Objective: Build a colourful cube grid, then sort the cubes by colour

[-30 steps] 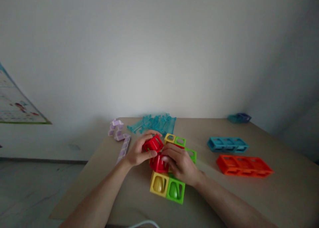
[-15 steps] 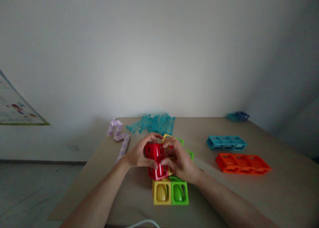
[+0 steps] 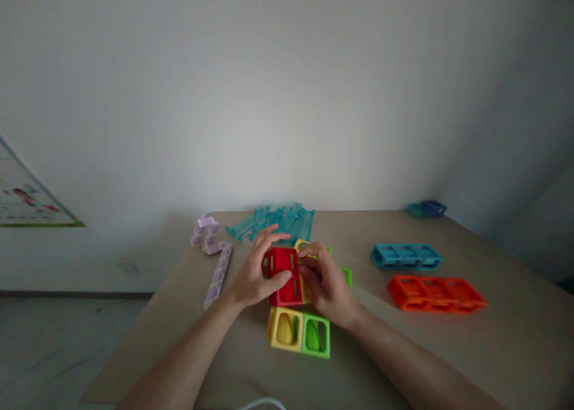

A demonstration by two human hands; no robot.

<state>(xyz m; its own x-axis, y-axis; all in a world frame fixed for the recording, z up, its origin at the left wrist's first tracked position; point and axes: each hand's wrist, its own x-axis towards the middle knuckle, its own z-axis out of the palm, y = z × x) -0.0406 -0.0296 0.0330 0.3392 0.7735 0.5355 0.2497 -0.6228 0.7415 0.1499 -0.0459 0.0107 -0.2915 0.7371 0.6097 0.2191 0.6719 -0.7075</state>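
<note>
Red joined blocks (image 3: 286, 289) stand upright in the middle of the table, against yellow and green ones. My left hand (image 3: 259, 274) is at their left side, thumb lying on the red front and fingers spread above. My right hand (image 3: 329, 287) has its fingers bent at the right edge of the red blocks, by a yellow part mostly hidden behind them; what its fingertips pinch is hard to make out. Nearer to me sit a yellow block (image 3: 286, 330) and a green block (image 3: 316, 336), joined side by side. More green shows behind my right hand.
Teal three-part (image 3: 406, 257) and orange three-part (image 3: 436, 294) pieces lie on the right. Translucent teal pieces (image 3: 282, 222) are at the back, a purple-white folding toy (image 3: 219, 272) on the left, a dark blue piece (image 3: 433, 207) at the back right, and a white cable (image 3: 263, 402) at the front edge.
The red blocks have moved slightly up and turned more upright. My left fingers have lifted and spread. The front yellow and green blocks have shifted a little left and tilted.
</note>
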